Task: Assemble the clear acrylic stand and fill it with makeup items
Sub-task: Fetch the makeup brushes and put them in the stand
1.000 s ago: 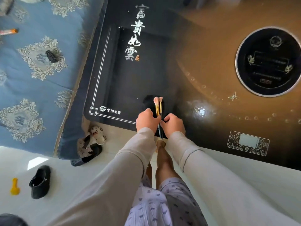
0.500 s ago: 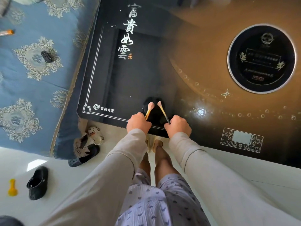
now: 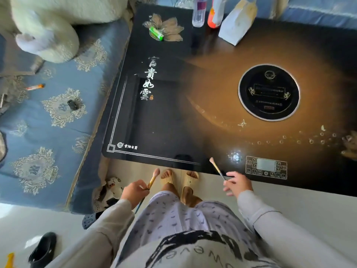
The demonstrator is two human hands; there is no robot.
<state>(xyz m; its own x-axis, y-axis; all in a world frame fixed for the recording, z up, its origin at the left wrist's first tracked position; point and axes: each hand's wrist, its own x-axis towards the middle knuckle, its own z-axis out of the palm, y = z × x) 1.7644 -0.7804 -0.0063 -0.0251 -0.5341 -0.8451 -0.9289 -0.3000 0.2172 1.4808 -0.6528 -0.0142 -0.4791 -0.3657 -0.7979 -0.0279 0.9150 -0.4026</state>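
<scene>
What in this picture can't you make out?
Head view only.
Acrylic stand: nowhere in frame.
Bottle: top cut off by the upper edge.
Control panel: button labels too small to read.
Right hand: fingers smeared by motion blur where they pinch the dark-handled brush.
Left hand: fingertips hidden under its own back, round the gold-handled brush.

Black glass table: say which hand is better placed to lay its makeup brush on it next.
Probably the right hand: its dark-handled pink-tipped brush reaches over the black glass table's near edge. The left hand holds its gold-handled brush over the floor, short of that edge.
</scene>
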